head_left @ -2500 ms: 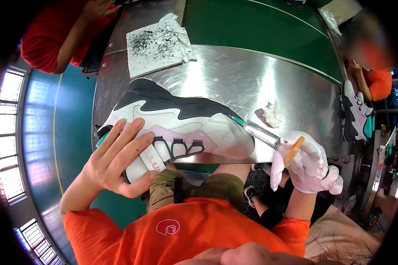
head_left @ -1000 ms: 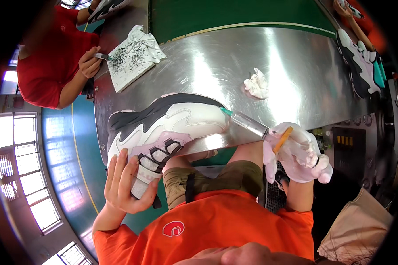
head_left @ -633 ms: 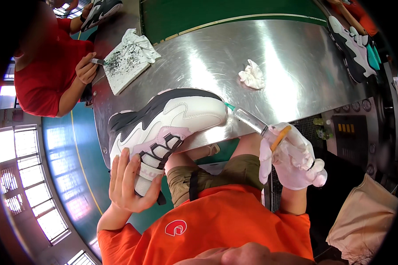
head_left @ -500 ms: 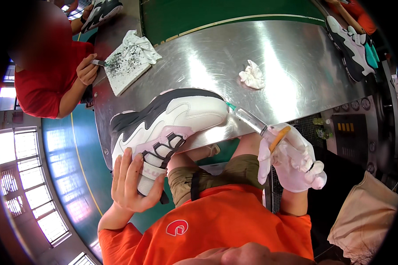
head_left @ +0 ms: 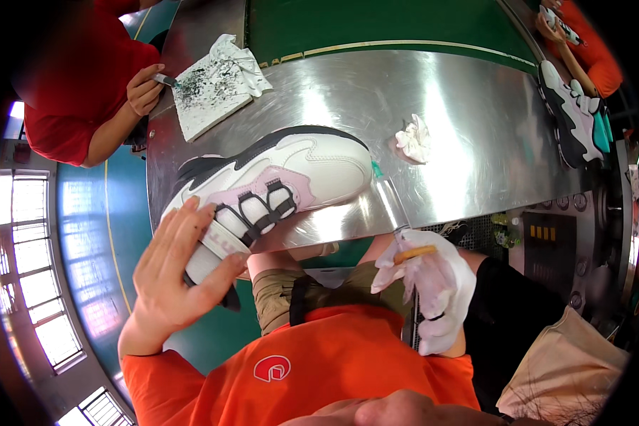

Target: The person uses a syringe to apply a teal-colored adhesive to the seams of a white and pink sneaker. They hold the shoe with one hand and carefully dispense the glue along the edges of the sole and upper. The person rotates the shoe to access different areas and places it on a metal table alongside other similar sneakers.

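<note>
My bare left hand (head_left: pixel 174 266) grips a white, pink and black sneaker (head_left: pixel 326 167) at its ankle end, thumb on one side and fingers on the other. The shoe is tilted on its side above the table's near edge, toe to the right, with dark laces facing me. In a white glove, my right hand (head_left: pixel 433 287) is closed on a clear syringe (head_left: pixel 390 204), an orange-brown band round one finger. The syringe's green tip (head_left: pixel 377 169) meets the sole edge at the toe. The glove hides the plunger end.
A crumpled white cloth (head_left: pixel 412 140) lies on the metal table (head_left: pixel 483 135), right of the toe. At the left, a co-worker's hand (head_left: pixel 145 89) holds a brush-like tool to a stained white pad (head_left: pixel 209 96). More sneakers (head_left: pixel 575 117) stand far right, near another person's arm.
The sneaker has rolled so more of its upper faces me. My left hand has shifted down and left. My right hand has moved left and nearer, turning the syringe steeper along the toe.
</note>
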`<state>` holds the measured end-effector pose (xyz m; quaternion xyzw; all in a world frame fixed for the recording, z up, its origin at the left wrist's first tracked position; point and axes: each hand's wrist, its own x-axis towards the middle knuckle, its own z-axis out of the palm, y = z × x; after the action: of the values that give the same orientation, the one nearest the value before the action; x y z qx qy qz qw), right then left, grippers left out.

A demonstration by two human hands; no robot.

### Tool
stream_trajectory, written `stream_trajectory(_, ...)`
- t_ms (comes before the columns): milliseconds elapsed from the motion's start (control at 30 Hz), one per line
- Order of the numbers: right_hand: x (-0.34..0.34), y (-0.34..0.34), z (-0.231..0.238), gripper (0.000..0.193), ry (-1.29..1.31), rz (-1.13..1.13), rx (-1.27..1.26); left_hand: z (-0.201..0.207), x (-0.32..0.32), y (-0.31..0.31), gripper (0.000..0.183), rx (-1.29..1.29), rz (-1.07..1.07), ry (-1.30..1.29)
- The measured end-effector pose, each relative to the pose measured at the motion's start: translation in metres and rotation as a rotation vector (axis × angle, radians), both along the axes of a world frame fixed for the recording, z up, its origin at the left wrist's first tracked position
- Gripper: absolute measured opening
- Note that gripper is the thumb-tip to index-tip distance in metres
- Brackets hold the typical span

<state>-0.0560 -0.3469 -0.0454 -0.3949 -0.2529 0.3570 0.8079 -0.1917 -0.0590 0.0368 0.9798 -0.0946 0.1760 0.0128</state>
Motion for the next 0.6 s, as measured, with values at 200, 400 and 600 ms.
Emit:
stream_trajectory(200,0.013,0.008,-0.029,0.102,-0.09,0.049,0.02,0.014,0.033,0.024,0.039,-0.139,-0.019,0.108)
stream_trajectory(400,0.024,0.025,-0.058,0.101,-0.193,0.01,0.068,0.027,0.071,0.056,0.051,-0.278,-0.081,0.289)
stream_trajectory(600,0.026,0.031,-0.062,0.092,-0.263,-0.079,0.027,0.023,0.097,0.076,0.059,-0.521,-0.052,0.42)
